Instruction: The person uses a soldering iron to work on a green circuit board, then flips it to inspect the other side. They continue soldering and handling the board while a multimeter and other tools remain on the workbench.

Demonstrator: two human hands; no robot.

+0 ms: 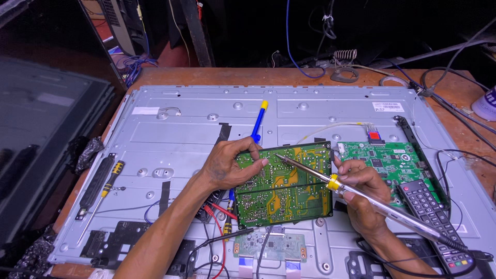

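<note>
My left hand point(227, 166) grips the left edge of a large green circuit board point(289, 194), holding it tilted up with its solder side facing me. My right hand point(361, 191) holds a soldering iron point(330, 182) with a yellow collar and clear handle. Its metal tip touches the upper middle of the board. The board rests over the grey metal back panel point(170, 139) of a flat screen set.
A second green board point(387, 160) sits mounted to the right, with a black remote control point(431, 217) lying over it. A blue and yellow tool point(259, 120) lies behind the board, a black and yellow screwdriver point(112, 178) at the left. Red and black leads point(219, 217) trail below.
</note>
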